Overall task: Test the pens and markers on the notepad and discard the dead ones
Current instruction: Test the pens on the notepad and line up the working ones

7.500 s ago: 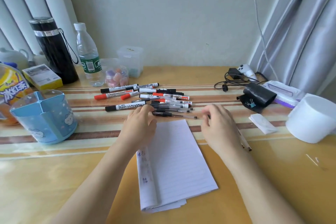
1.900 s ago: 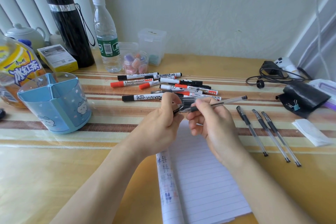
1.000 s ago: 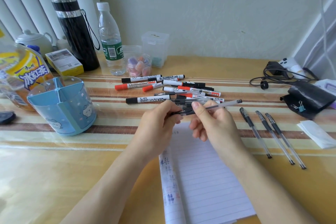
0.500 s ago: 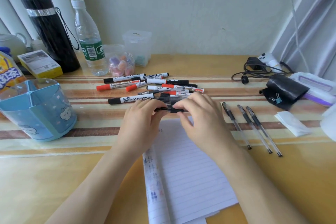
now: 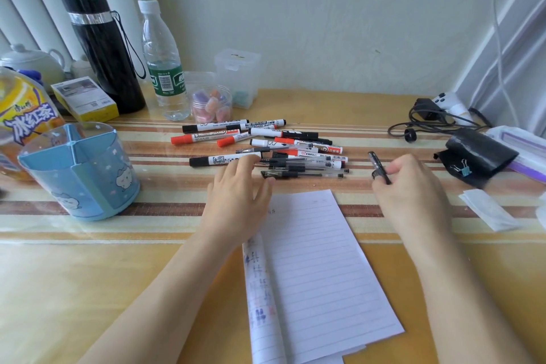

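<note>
right hand [image 5: 411, 190] grips pen [image 5: 375, 162]; left hand [image 5: 236, 193] open on pen pile [image 5: 298, 160]

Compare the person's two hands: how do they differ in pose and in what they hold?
The left hand has fingers spread and straight; the right hand has them curled. The left hand holds nothing, fingertips at the pen pile; the right hand pinches a dark pen. The left hand overlaps the notepad's corner; the right hand is beside it. Both are bare.

Whiteboard markers [image 5: 206, 137] and clear gel pens [image 5: 304, 170] lie jumbled beyond the open lined notepad [image 5: 319, 275], with one dark pen [image 5: 376, 164], seemingly capped, pinched in the right hand [image 5: 410, 189].
</note>
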